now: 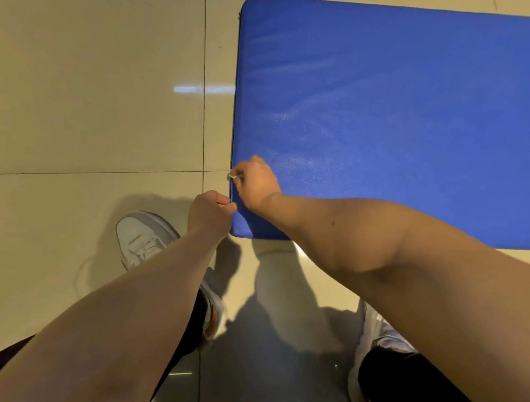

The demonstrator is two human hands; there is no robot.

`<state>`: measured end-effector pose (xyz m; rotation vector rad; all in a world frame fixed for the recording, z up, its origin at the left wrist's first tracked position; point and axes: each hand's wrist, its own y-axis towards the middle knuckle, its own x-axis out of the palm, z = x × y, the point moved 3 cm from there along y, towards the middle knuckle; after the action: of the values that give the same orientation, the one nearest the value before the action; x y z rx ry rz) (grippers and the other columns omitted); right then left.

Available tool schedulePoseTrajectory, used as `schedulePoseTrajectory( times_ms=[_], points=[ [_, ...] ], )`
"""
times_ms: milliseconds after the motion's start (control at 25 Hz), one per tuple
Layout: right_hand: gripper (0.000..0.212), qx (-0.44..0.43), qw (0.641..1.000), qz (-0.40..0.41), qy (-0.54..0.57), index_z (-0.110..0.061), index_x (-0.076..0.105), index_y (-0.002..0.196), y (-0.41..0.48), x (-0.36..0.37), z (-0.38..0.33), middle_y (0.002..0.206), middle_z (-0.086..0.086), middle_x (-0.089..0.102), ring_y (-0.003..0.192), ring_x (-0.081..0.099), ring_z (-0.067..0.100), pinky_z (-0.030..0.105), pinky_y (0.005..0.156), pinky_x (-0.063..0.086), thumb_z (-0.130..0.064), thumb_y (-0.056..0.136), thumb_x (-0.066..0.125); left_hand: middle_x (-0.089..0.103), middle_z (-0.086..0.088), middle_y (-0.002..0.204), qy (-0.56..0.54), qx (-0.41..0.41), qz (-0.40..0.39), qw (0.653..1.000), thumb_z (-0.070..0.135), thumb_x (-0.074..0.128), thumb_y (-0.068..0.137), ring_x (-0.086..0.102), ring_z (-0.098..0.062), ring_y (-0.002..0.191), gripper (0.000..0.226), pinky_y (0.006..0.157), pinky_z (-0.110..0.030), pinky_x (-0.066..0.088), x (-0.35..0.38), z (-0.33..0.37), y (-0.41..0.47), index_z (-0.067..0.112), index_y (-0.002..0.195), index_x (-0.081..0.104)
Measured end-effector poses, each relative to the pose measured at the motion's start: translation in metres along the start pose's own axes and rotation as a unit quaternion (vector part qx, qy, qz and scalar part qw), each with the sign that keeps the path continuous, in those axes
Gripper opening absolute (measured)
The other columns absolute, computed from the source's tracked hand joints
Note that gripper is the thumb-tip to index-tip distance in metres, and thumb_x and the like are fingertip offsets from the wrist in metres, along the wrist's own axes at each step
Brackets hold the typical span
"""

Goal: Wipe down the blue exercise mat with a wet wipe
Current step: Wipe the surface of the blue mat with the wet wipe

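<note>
Over on the left is pale, glossy tiled floor, its grout lines crossing just short of the mat. The person is bent low over it, and a white left shoe shows beside the bare left forearm, with a dark trouser leg beneath.

The left hand is at the mat's left side, close to the near corner. Its fingers are curled tight and their tips nip the side edge. Just beyond it, almost touching, the right hand lies over the same edge with the knuckles up. Thumb and forefinger are pressed together on a small whitish scrap, which is too small to tell whether it is the wipe.

The blue mat lies flat on the floor and spreads away to the right, out of view, with faint pale streaks across its surface. The right forearm crosses its near edge — and lower right, the white right shoe peeks out from behind that arm.
</note>
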<state>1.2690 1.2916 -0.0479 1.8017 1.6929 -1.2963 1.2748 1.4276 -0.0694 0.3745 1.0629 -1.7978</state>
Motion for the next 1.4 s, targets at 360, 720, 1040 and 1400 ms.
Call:
schedulePoseTrajectory(
  times_ms=[360, 720, 1040, 1400],
  points=[
    [0.019, -0.012, 0.993, 0.015, -0.115, -0.008, 0.069, 0.109, 0.058, -0.030, 0.039, 0.115, 0.011, 0.047, 0.079, 0.050, 0.027, 0.037, 0.073, 0.049, -0.012, 0.101, 0.052, 0.066, 0.006, 0.083, 0.013, -0.045, -0.002, 0.999, 0.025, 0.071, 0.091, 0.060, -0.017, 0.080, 0.009, 0.071, -0.027, 0.040, -0.003, 0.004, -0.003, 0.017, 0.089, 0.069],
    [0.015, -0.115, 0.985, -0.105, -0.075, -0.008, 0.068, 0.100, -0.002, -0.001, 0.018, 0.106, 0.009, 0.052, 0.089, 0.057, 0.030, 0.036, 0.078, 0.050, -0.003, 0.093, 0.056, 0.069, 0.001, 0.095, 0.005, -0.034, -0.023, 0.999, 0.022, 0.071, 0.092, 0.062, -0.018, 0.087, 0.017, 0.078, -0.026, 0.044, -0.002, -0.008, -0.015, 0.014, 0.107, 0.073],
    [0.016, -0.208, 0.950, -0.218, -0.078, -0.015, 0.067, 0.096, -0.075, 0.015, 0.021, 0.103, 0.006, 0.053, 0.085, 0.056, 0.026, 0.036, 0.074, 0.049, -0.007, 0.086, 0.058, 0.072, 0.002, 0.086, -0.005, -0.046, -0.002, 0.999, 0.022, 0.071, 0.091, 0.066, -0.016, 0.084, 0.009, 0.074, -0.025, 0.043, 0.002, -0.023, -0.031, 0.014, 0.091, 0.075],
    [0.012, -0.155, 0.984, 0.013, -0.086, -0.007, 0.069, 0.102, -0.017, 0.002, 0.017, 0.110, 0.010, 0.053, 0.095, 0.047, 0.027, 0.037, 0.085, 0.048, -0.011, 0.098, 0.058, 0.066, 0.008, 0.083, -0.008, -0.047, 0.005, 0.999, 0.026, 0.072, 0.092, 0.061, -0.013, 0.081, 0.008, 0.075, -0.025, 0.042, 0.001, -0.022, -0.033, 0.018, 0.092, 0.072]
  ],
)
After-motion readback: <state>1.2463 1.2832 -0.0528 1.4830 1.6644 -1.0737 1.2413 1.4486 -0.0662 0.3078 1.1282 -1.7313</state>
